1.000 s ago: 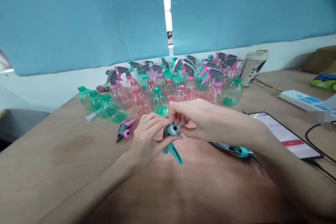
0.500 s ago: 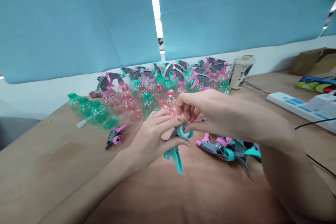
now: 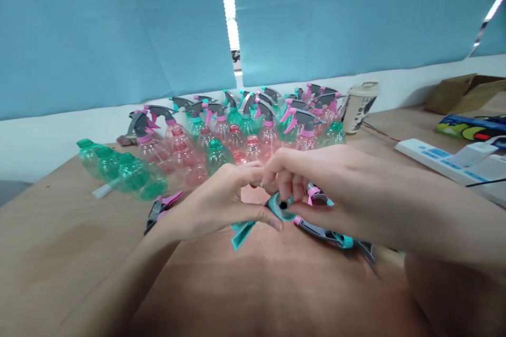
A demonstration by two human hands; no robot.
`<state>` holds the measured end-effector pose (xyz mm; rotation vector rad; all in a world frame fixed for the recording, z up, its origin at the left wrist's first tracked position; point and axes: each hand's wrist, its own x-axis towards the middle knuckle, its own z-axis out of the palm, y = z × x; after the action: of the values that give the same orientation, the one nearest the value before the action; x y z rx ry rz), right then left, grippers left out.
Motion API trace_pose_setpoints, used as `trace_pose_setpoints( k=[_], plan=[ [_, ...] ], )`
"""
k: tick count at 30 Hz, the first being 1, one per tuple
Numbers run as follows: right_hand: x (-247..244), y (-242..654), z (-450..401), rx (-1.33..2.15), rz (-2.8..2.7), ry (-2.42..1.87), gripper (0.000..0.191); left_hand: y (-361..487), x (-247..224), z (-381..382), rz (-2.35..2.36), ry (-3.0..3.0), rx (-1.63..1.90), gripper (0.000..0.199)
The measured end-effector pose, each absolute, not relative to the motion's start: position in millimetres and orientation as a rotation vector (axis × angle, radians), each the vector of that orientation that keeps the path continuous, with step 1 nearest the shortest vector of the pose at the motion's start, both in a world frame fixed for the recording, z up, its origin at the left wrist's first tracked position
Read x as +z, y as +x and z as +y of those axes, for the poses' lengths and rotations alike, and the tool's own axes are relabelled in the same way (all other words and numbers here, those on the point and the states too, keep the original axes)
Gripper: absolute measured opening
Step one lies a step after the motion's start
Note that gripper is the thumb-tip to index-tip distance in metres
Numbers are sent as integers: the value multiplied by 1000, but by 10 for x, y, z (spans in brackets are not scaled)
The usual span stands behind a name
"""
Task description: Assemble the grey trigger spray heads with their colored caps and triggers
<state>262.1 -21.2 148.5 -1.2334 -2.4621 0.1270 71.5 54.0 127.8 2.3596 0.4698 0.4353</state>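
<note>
Right hand (image 3: pixel 336 184) curled, pinching teal spray head (image 3: pixel 276 210), mid-frame; left hand (image 3: pixel 217 200) half open beside it, grip unclear; centre-back bottles (image 3: pixel 270 138) mostly topped; green bottles (image 3: pixel 128 172), frame left, lack heads.

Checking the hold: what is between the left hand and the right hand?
In the head view, a teal spray head is between the left hand and the right hand.

On the surface (image 3: pixel 237 289), around the held spray head (image 3: pixel 275 209): bottles (image 3: pixel 218 159) from ten to twelve o'clock, cup (image 3: pixel 358 110) at one, power strip (image 3: pixel 431 154) at two, loose heads (image 3: pixel 326 234) at four.
</note>
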Motion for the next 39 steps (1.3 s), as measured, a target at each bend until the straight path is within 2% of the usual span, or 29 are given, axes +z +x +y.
trace_pose_setpoints(
  k=[3, 8, 12, 16, 24, 29, 39],
  plan=[
    [1478, 2590, -185, 125, -2431, -1231, 32, 696, 1285, 568, 473, 2335, 494, 15],
    [1481, 2581, -103, 129, -2351, -1245, 28, 695, 1235, 584, 538, 2409, 564, 26],
    [1473, 2589, -86, 105, -2274, -1232, 22, 735, 1173, 569, 629, 2544, 825, 29],
    [1464, 2582, -129, -13, -2207, -1336, 26, 731, 1151, 577, 667, 2549, 1004, 36],
    [1501, 2554, -195, 56, -2229, -1263, 30, 658, 1206, 563, 528, 2419, 738, 34],
    [1523, 2559, -200, 88, -2265, -1287, 21, 664, 1238, 545, 487, 2351, 615, 30],
    [1523, 2579, -161, 33, -2352, -1189, 15, 644, 1262, 603, 438, 2333, 578, 22]
  ],
)
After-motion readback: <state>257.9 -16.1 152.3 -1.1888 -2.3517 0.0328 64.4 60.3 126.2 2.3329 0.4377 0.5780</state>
